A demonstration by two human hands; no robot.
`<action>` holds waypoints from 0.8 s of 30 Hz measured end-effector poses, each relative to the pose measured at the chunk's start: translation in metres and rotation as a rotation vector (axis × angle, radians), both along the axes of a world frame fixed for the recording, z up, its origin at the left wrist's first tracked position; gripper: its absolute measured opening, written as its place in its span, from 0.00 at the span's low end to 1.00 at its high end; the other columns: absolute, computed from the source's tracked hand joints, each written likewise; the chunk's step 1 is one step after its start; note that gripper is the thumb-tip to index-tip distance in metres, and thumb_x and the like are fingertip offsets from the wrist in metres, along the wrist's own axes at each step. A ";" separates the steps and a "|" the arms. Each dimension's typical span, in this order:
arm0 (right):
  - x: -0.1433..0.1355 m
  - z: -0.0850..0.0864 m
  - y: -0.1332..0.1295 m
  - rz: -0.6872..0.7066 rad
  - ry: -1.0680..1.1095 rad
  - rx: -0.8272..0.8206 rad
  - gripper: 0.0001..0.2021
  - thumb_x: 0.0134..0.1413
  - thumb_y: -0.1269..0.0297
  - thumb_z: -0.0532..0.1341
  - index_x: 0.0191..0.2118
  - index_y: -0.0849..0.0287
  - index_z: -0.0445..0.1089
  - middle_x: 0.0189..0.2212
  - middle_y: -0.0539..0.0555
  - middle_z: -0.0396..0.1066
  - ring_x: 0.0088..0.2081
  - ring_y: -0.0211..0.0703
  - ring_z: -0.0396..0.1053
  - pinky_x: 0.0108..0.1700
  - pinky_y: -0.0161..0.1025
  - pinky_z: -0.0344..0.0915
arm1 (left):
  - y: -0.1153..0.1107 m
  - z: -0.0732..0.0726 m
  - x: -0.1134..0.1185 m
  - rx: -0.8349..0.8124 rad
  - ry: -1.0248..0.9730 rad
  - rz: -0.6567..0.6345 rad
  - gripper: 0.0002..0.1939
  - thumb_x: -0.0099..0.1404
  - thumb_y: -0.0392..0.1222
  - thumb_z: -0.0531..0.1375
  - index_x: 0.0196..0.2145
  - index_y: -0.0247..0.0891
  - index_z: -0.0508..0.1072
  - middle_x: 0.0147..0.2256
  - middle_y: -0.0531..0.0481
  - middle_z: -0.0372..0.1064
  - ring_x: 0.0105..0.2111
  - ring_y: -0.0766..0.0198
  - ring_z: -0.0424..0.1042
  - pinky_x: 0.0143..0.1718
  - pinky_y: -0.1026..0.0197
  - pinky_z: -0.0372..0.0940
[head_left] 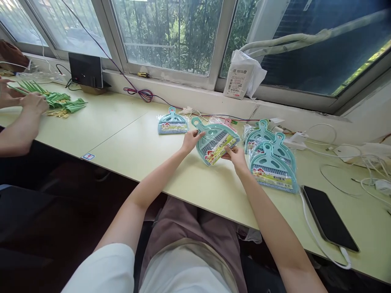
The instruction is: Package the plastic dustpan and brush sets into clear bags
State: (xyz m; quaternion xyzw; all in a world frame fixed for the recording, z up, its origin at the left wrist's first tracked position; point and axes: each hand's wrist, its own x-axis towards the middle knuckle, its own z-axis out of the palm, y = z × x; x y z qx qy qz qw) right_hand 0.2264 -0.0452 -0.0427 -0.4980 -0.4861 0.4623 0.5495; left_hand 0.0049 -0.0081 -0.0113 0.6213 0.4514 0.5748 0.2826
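Between my two hands is a teal dustpan and brush set (215, 142) with a green and yellow label, tilted above the table. My left hand (192, 141) grips it near the handle, thumb on top. At the label's lower right edge, my right hand (234, 158) pinches the set. Several more teal sets in clear wrap are piled by my right forearm, the front dustpan set (271, 169) lying on top of others. Another wrapped dustpan set (173, 123) lies behind my left hand. A pink handle (227, 121) shows behind the held set.
A black phone (330, 217) with a white cable lies at right. Tangled cables and a white adapter (297, 138) run along the wall. At left, another person's hands (34, 102) handle green items near a tablet (86, 70). A paper-wrapped package (240, 77) stands on the sill.
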 end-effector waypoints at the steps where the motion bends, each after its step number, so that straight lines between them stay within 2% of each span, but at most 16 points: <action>1: -0.003 0.000 -0.002 -0.011 0.029 0.006 0.17 0.42 0.51 0.69 0.33 0.58 0.71 0.26 0.54 0.75 0.31 0.49 0.76 0.38 0.53 0.77 | 0.000 0.000 0.000 0.000 -0.014 -0.015 0.33 0.54 0.62 0.64 0.16 0.39 0.48 0.19 0.58 0.38 0.22 0.70 0.42 0.24 0.60 0.40; 4: -0.013 0.000 -0.008 -0.047 0.081 0.036 0.18 0.43 0.51 0.69 0.36 0.57 0.70 0.31 0.53 0.76 0.32 0.44 0.76 0.40 0.50 0.77 | 0.003 0.001 -0.003 -0.045 -0.093 -0.081 0.31 0.51 0.61 0.67 0.16 0.39 0.51 0.19 0.58 0.42 0.22 0.71 0.46 0.24 0.61 0.42; 8: -0.018 0.003 -0.010 -0.066 0.079 0.108 0.19 0.42 0.50 0.68 0.36 0.57 0.70 0.31 0.52 0.76 0.32 0.43 0.75 0.38 0.48 0.76 | 0.008 0.000 -0.007 -0.203 -0.197 -0.113 0.24 0.45 0.53 0.72 0.21 0.37 0.62 0.22 0.55 0.57 0.26 0.67 0.60 0.27 0.63 0.53; 9: -0.017 0.003 -0.010 -0.067 0.068 0.120 0.19 0.42 0.50 0.68 0.36 0.57 0.69 0.31 0.52 0.76 0.32 0.43 0.74 0.38 0.47 0.76 | 0.007 0.001 -0.008 -0.206 -0.223 -0.072 0.23 0.45 0.52 0.73 0.24 0.37 0.65 0.25 0.52 0.62 0.28 0.64 0.64 0.29 0.62 0.56; 11: -0.015 0.006 -0.009 -0.062 0.038 0.134 0.19 0.43 0.50 0.67 0.37 0.57 0.69 0.30 0.52 0.75 0.31 0.43 0.74 0.36 0.47 0.76 | 0.003 0.004 -0.009 -0.100 -0.272 0.098 0.22 0.47 0.50 0.72 0.34 0.37 0.69 0.36 0.46 0.69 0.38 0.58 0.69 0.37 0.60 0.61; 13: -0.014 0.008 -0.009 -0.044 0.013 0.141 0.19 0.43 0.50 0.67 0.37 0.57 0.69 0.29 0.52 0.75 0.32 0.43 0.73 0.36 0.46 0.75 | -0.003 0.009 -0.011 0.086 -0.275 0.274 0.25 0.50 0.48 0.72 0.42 0.39 0.69 0.48 0.42 0.67 0.51 0.53 0.66 0.46 0.58 0.61; 15: -0.014 0.011 -0.010 -0.006 -0.011 0.146 0.19 0.43 0.50 0.66 0.38 0.58 0.70 0.29 0.52 0.75 0.33 0.44 0.74 0.35 0.45 0.74 | -0.006 0.015 -0.015 0.197 -0.202 0.302 0.26 0.50 0.46 0.72 0.45 0.40 0.70 0.52 0.41 0.66 0.58 0.50 0.60 0.52 0.56 0.59; 17: -0.016 0.013 -0.012 0.045 -0.046 0.151 0.19 0.43 0.51 0.66 0.39 0.58 0.71 0.29 0.53 0.75 0.34 0.46 0.74 0.34 0.44 0.73 | -0.003 0.021 -0.020 0.153 -0.115 0.218 0.21 0.49 0.46 0.72 0.40 0.38 0.74 0.47 0.42 0.71 0.56 0.49 0.63 0.53 0.55 0.59; 20: -0.021 0.015 -0.016 0.100 -0.095 0.143 0.20 0.44 0.51 0.66 0.39 0.60 0.71 0.30 0.55 0.75 0.35 0.50 0.75 0.34 0.45 0.73 | 0.009 0.022 -0.029 -0.093 -0.047 0.036 0.14 0.52 0.49 0.70 0.28 0.35 0.76 0.31 0.43 0.74 0.39 0.53 0.72 0.44 0.55 0.64; 22: -0.023 0.015 -0.018 0.109 -0.100 0.130 0.20 0.44 0.50 0.66 0.39 0.61 0.71 0.30 0.56 0.76 0.36 0.51 0.75 0.34 0.46 0.73 | 0.018 0.019 -0.035 -0.221 -0.070 -0.089 0.15 0.51 0.49 0.70 0.23 0.34 0.76 0.25 0.44 0.73 0.29 0.58 0.71 0.38 0.57 0.65; 24: -0.023 0.015 -0.018 0.091 -0.088 0.132 0.21 0.44 0.50 0.66 0.40 0.61 0.72 0.31 0.56 0.76 0.36 0.51 0.76 0.35 0.47 0.73 | 0.024 0.014 -0.041 -0.254 -0.130 -0.134 0.15 0.49 0.48 0.71 0.21 0.33 0.75 0.23 0.44 0.72 0.26 0.61 0.70 0.34 0.59 0.65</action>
